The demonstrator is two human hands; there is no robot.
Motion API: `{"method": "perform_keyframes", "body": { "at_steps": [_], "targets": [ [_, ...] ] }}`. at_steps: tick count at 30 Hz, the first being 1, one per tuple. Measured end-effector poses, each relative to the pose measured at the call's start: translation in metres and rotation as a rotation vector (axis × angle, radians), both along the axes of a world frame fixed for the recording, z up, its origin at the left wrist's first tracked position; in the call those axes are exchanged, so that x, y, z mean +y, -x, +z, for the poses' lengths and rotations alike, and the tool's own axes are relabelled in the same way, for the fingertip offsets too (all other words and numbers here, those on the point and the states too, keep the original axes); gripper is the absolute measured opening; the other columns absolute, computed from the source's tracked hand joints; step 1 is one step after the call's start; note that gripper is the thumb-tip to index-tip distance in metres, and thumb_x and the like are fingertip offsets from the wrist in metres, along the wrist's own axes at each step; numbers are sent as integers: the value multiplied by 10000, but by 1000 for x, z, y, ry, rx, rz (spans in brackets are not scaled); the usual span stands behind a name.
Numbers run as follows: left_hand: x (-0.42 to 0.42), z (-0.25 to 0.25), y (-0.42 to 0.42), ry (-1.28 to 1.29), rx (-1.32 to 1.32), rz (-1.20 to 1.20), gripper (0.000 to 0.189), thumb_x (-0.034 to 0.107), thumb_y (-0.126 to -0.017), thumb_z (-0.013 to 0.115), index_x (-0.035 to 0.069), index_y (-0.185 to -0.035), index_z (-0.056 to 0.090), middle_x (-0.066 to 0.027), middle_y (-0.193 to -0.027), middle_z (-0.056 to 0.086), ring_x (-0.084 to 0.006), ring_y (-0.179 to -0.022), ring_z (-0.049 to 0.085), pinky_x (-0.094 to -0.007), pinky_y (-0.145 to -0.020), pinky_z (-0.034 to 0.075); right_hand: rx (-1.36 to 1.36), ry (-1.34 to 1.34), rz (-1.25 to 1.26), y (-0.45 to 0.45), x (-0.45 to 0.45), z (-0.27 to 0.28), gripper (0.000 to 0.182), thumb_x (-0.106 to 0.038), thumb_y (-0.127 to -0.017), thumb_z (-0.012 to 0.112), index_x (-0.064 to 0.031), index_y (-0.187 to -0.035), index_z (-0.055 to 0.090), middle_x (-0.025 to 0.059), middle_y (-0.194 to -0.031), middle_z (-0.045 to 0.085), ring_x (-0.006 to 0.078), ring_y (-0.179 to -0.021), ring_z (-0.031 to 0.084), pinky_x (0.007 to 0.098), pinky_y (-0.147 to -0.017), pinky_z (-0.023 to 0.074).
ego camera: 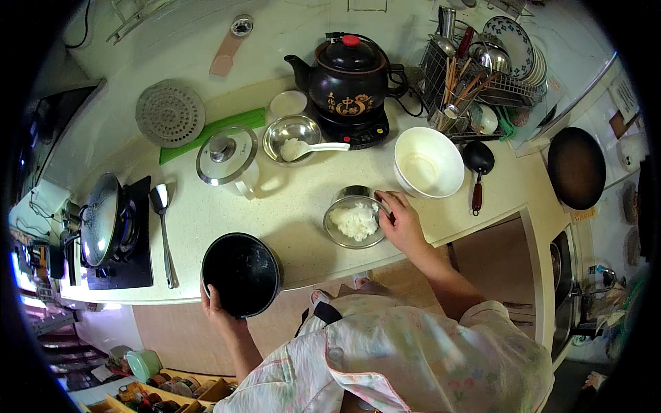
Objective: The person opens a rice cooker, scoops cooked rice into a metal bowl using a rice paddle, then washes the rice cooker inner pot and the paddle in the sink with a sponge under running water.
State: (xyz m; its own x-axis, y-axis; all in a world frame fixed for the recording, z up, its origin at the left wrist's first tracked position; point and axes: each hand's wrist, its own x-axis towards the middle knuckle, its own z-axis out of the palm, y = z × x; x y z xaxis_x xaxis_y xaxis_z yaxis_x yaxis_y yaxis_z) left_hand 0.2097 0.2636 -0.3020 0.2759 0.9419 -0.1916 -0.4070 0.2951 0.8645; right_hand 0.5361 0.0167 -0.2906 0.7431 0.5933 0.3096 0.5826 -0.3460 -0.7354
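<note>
My left hand (219,304) grips the side of a black inner pot (241,273) at the counter's front edge. The pot's dark inside faces up, and part of my fingers is hidden behind its wall. My right hand (403,222) holds the right rim of a stainless steel bowl (335,235), thumb at the rim and fingers around the outer side. Cooked white rice (356,221) lies in this bowl. Just behind it shows a shiny metal rounded part (353,191); I cannot tell whether it belongs to the bowl.
A second steel bowl (304,125) holds a white rice paddle (325,147). Around it stand a glass-lidded pot (222,160), a black kettle (348,82), a white bowl (434,160) and a black ladle (479,165). At left are a spatula (164,227) and a covered wok (103,222) on a stove.
</note>
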Motion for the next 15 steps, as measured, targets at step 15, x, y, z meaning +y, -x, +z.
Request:
{"method": "perform_keyframes", "body": {
  "at_steps": [15],
  "targets": [
    [-37,17,17,135,-1,-246,469,177,-949,608,15,-1379,515,-161,-1285,618,-290,-1145,617,-424,-973,515,574,-269,-189,25,13,-5,335,-82,-875,632,24,-1190,598,124,-981,666,142,-555,638,259,-438,493]
  ]
}}
